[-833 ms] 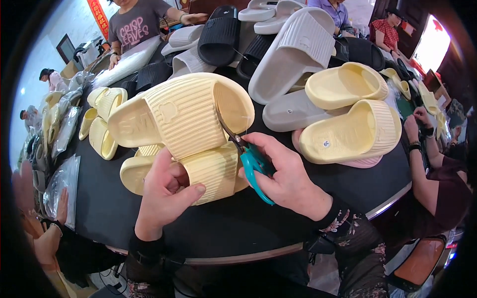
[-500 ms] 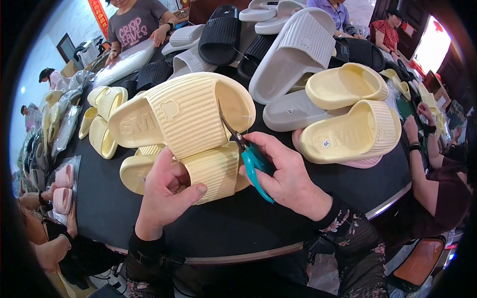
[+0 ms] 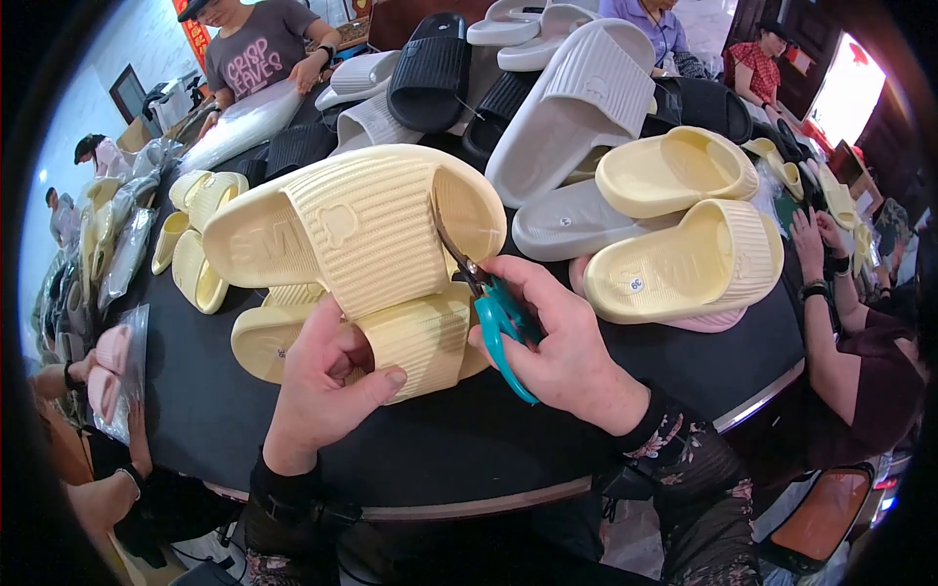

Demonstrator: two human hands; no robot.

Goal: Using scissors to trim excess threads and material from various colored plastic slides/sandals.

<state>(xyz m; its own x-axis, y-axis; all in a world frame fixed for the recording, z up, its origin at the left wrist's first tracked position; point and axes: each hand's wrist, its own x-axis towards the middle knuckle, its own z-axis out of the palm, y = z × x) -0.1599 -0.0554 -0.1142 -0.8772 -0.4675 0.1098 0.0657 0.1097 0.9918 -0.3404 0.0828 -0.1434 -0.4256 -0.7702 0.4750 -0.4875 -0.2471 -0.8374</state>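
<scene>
Bright, white upper-right glare (image 3: 848, 86), bent edges

The lower slipper (image 3: 425, 342), yellow, is gripped at its strap by the left hand (image 3: 322, 396). Just above it, the upper slipper (image 3: 366, 239), also yellow, is seen touching that strap. Teal-handled scissors (image 3: 505, 342) are held in the right hand (image 3: 567, 352), their blades pointed along the upper slipper's strap edge. At right, a yellow slipper (image 3: 674, 283) is set over a pink slipper (image 3: 711, 320). Beyond, grey slippers (image 3: 562, 127) and black slippers (image 3: 427, 78) are heaped on the table (image 3: 430, 464).
</scene>
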